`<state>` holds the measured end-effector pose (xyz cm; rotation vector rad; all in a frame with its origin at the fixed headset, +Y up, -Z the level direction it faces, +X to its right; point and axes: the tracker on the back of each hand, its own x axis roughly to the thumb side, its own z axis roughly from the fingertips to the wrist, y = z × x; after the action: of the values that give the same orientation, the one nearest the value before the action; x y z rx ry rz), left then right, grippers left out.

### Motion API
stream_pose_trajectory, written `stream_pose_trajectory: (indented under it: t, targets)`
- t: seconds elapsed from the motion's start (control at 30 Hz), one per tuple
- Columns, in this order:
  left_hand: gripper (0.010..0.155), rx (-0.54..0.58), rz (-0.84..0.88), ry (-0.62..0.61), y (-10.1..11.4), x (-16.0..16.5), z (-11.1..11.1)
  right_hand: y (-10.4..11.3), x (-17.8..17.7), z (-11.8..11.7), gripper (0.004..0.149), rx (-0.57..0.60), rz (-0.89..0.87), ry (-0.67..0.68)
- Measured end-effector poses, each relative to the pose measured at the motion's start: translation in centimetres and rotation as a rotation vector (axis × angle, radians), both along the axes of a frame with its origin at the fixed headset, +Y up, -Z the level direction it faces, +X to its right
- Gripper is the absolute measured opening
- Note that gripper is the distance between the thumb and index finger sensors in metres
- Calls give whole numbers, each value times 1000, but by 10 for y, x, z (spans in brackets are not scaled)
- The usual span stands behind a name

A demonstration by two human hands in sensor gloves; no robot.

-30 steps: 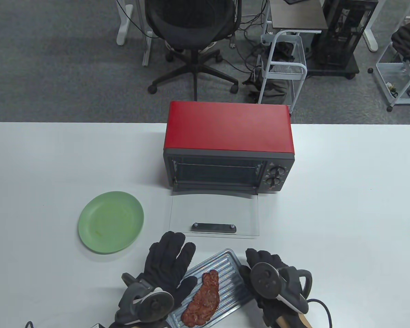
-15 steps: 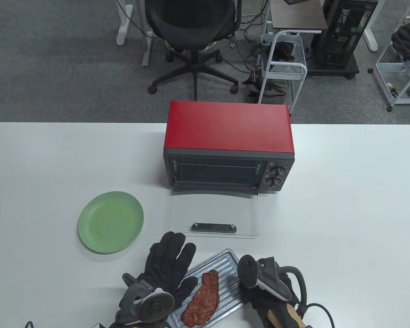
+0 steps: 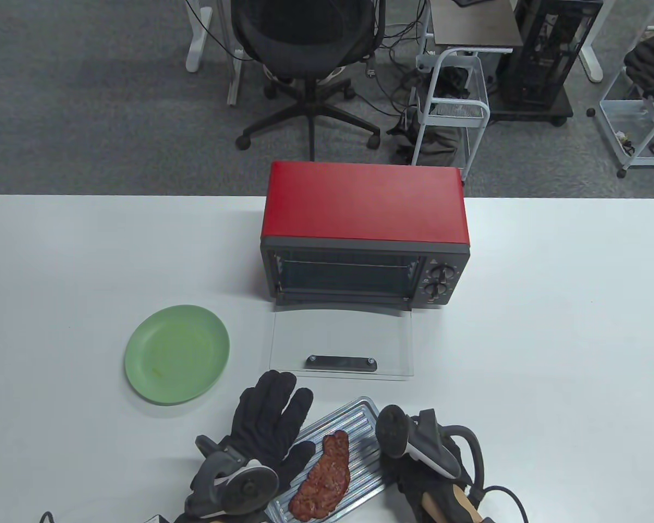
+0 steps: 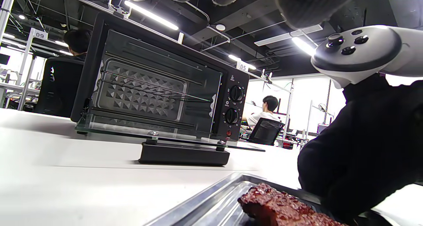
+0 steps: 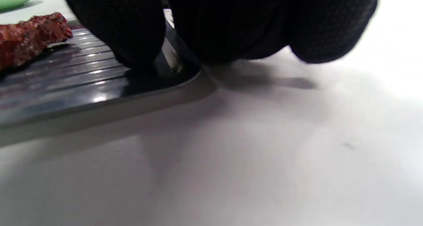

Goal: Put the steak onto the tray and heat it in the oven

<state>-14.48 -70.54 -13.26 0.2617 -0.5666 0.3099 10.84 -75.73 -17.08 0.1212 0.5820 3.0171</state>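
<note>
A reddish-brown steak (image 3: 322, 479) lies on the ribbed metal tray (image 3: 354, 422) near the table's front edge. My left hand (image 3: 270, 417) lies flat, fingers straight and spread, along the tray's left side, its thumb over the rim. My right hand (image 3: 400, 471) is turned on its side under its tracker at the tray's right edge. In the right wrist view its thumb (image 5: 132, 37) presses inside the tray (image 5: 82, 84) while the fingers (image 5: 251, 27) curl outside the rim, pinching it. The red oven (image 3: 365, 218) stands behind, its glass door (image 3: 340, 340) folded down flat.
A green plate (image 3: 177, 354) sits left of the oven door. The door's black handle (image 3: 340, 362) lies just beyond the tray's far corner. A wire rack shows inside the oven (image 4: 148, 87). An office chair and carts stand beyond the table.
My right hand rolled from palm-down onto its side and closed on the tray's right rim. The left hand, tray and steak stayed put.
</note>
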Motion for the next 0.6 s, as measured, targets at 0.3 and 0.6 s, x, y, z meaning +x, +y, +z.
stream_pose_trajectory:
  t: [0.3, 0.6]
  targets:
    - [82, -5, -5, -1, -1, 0, 0, -4, 8, -8, 42, -27, -93, -48]
    - [82, -13, -4, 1, -2, 0, -1, 0, 16, -9, 49, -27, -193, -54]
